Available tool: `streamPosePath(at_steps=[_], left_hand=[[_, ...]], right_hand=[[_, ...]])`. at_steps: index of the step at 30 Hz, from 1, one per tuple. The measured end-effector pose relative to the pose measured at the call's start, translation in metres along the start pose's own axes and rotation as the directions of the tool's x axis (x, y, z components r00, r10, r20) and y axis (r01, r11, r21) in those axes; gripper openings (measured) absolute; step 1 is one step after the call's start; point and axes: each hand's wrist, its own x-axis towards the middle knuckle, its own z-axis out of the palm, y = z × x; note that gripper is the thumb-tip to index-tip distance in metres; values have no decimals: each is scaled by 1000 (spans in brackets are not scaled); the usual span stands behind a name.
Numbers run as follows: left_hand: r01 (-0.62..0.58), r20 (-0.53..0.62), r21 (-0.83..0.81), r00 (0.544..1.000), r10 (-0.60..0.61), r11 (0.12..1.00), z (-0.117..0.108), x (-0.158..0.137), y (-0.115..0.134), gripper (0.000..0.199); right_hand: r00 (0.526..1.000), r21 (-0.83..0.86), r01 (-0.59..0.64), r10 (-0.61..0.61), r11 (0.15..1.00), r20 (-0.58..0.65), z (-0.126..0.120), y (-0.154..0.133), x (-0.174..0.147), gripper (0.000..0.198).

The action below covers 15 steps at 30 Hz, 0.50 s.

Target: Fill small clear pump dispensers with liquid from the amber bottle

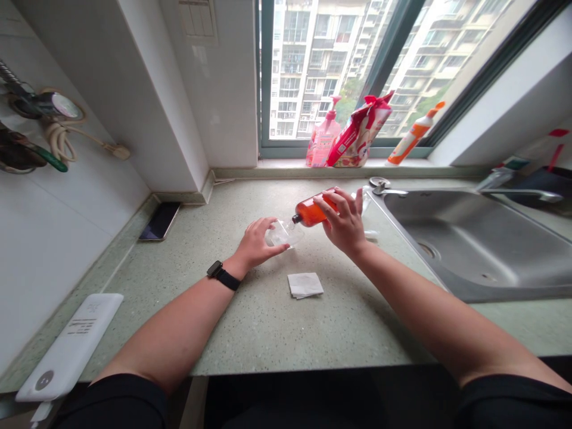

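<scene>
Bottle: tipped over clear bowl | right fingers: wrapping bottle | left fingers: half-curled round bowl

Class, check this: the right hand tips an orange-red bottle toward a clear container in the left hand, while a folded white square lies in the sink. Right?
No: the folded white square lies on the counter, not in the sink, as the head view shows. The right hand does tip the orange-red bottle toward the clear container in the left hand.
</scene>
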Motion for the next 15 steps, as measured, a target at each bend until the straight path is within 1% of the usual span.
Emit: streamPosePath(at_steps=[12,15], left_hand=[[2,10,-11,1000,-2,1000,-2,0,2,68],[5,6,-8,1000,-5,1000,-2,0,3,68]], right_hand=[[999,-13,49,-49,999,-3,-5,2,3,75],[999,-9,48,-48,999,10,-5,3,4,77]])
